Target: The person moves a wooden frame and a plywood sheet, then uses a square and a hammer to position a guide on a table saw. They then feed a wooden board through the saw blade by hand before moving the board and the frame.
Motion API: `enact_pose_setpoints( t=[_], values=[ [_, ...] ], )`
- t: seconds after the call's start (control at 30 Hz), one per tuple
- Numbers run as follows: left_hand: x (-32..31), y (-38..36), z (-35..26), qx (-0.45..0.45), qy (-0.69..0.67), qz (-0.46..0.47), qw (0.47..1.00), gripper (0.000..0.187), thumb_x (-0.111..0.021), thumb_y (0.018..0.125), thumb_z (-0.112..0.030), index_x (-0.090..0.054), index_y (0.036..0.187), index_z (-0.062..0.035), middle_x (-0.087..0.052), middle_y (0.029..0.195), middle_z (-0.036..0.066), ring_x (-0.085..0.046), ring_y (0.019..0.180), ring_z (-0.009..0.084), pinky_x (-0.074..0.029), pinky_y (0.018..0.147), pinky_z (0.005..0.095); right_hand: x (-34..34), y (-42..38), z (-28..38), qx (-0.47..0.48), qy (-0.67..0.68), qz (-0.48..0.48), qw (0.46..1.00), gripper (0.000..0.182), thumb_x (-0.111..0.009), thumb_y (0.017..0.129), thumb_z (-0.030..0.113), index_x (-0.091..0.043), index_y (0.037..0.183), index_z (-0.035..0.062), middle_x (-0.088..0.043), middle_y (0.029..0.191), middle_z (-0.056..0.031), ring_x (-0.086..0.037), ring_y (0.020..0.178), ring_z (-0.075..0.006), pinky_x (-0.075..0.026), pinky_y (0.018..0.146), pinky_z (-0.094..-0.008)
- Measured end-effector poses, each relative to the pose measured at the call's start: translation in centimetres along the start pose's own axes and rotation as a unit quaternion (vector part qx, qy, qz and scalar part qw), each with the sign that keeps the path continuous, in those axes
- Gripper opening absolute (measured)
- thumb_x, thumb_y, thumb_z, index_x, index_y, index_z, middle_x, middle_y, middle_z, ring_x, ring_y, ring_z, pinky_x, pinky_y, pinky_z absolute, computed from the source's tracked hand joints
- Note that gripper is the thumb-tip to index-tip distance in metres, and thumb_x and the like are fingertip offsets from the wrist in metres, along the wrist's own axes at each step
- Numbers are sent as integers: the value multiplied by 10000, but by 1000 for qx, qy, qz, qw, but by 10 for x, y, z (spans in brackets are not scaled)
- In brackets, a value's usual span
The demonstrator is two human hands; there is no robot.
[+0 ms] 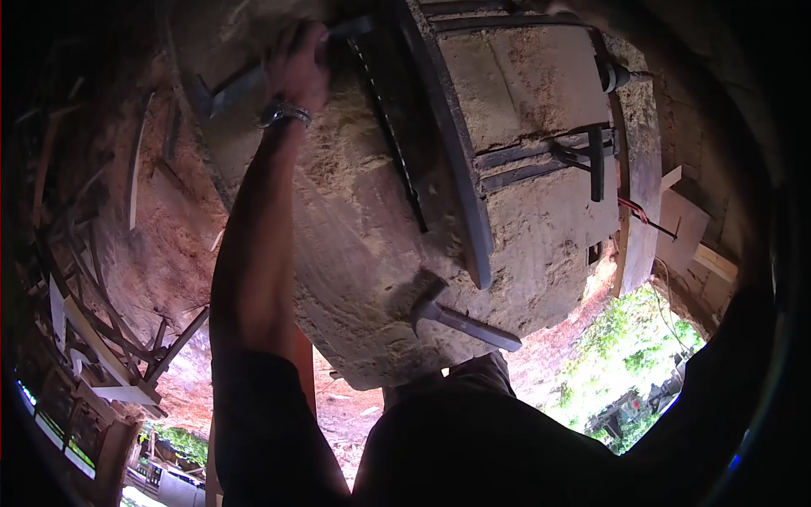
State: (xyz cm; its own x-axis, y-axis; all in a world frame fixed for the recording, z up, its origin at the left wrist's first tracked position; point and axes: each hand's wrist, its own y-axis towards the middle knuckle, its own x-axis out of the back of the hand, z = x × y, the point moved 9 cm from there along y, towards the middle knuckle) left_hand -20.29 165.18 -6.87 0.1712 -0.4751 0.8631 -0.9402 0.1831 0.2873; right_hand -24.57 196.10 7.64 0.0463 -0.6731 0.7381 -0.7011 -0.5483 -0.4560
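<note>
My left hand [302, 74], with a watch on its wrist, reaches over the far left of a sawdust-covered bench [355, 296]. Its fingers are blurred but appear wrapped around a long dark bar [241, 89] with a crosspiece at its left end. Only a sliver of my right hand [559, 7] shows at the top edge; its fingers are cut off. Right of the left hand, a thin toothed saw blade [390, 135] lies along a dark slot. Beyond it runs a thick dark rail [443, 144]. A claw hammer [465, 323] rests near the bench's close edge.
Dark grooves [541, 160] cross the bench's right part, by a black lever handle [596, 165] and a round knob [612, 78]. Orange cord [632, 209] hangs at the right side. Wooden offcuts [93, 325] are piled at left. Greenery [621, 355] shows outside.
</note>
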Motion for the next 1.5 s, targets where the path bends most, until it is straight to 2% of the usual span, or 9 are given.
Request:
enact_pose_setpoints(
  t=[0.2, 0.5, 0.53, 0.63, 0.8, 0.9, 1.1, 1.3, 1.5],
  values=[
    [0, 0, 4, 5, -9, -15, 1000, 197, -598, 895, -170, -615, 1087, -210, -606, 1187, 104, -564, 1135, 365, -431, 974, 513, -83, 6, -46, -405, 306, 25, 861, 798, -308, 1009, 623, -713, 809, -35, -683, 766, -278, -687, 798, -433, -526, 808, -503],
    [5, 0, -5, -45, 25, -33, 998, 222, -546, 968, -243, -610, 1175, -194, -616, 1200, 174, -558, 1123, 436, -450, 949, 546, -79, 30, -28, -212, 530, -226, 789, 566, -569, 980, 472, -621, 1208, -44, -732, 990, -159, -686, 947, -274, -543, 817, -424],
    [4, -1, -5, -59, 56, -37, 996, 249, -555, 961, -252, -603, 1198, -198, -613, 1220, 171, -546, 1154, 428, -434, 976, 555, -112, 31, -16, -221, 822, -168, 498, 433, -680, 942, 319, -611, 1213, -12, -689, 915, -70, -640, 853, -148, -523, 701, -325],
    [-4, -1, -1, -55, 62, -27, 996, 365, -631, 863, -319, -609, 1195, -170, -576, 1291, 173, -524, 1225, 369, -395, 1017, 571, -121, 32, -9, -75, 906, -258, 326, 254, -689, 942, 284, -641, 1046, 58, -572, 741, 12, -551, 679, -88, -443, 586, -262],
    [6, 5, -11, -32, 39, 21, 998, 406, -642, 862, -323, -590, 1227, -154, -573, 1296, 173, -519, 1224, 367, -391, 1023, 553, -157, 1, 1, -601, 705, -345, 150, 327, -666, 940, 377, -580, 830, 82, -566, 694, -24, -555, 633, -142, -440, 595, -321],
    [5, 4, -9, -47, 56, -22, 997, 372, -644, 868, -315, -594, 1193, -143, -582, 1277, 161, -526, 1210, 364, -397, 1006, 543, -197, -12, -11, -784, 364, -429, 263, 298, -643, 940, 328, -603, 862, 43, -640, 828, -106, -620, 762, -244, -477, 681, -405],
    [8, 5, -12, -22, 16, 10, 1000, 215, -591, 926, -235, -618, 1117, -139, -599, 1246, 127, -543, 1183, 351, -409, 994, 531, -65, 1, -8, -191, 212, -328, 901, 237, -625, 908, 215, -613, 1044, 21, -613, 915, -185, -611, 836, -381, -481, 779, -471],
    [8, 3, -10, -33, 23, -9, 999, 176, -589, 922, -213, -627, 1077, -140, -603, 1213, 117, -544, 1183, 340, -416, 979, 535, -37, -10, 1, -5, 239, -272, 932, 157, -635, 877, 232, -602, 922, 85, -653, 887, -127, -634, 825, -338, -491, 729, -454],
    [5, 3, -9, -54, 33, -47, 997, 353, -661, 843, -252, -605, 1180, -165, -587, 1264, 126, -526, 1226, 333, -417, 987, 527, -53, -10, -3, -467, 282, -175, 819, 353, -590, 952, 359, -671, 951, 15, -648, 672, -213, -662, 717, -417, -508, 644, -511]
  ],
)
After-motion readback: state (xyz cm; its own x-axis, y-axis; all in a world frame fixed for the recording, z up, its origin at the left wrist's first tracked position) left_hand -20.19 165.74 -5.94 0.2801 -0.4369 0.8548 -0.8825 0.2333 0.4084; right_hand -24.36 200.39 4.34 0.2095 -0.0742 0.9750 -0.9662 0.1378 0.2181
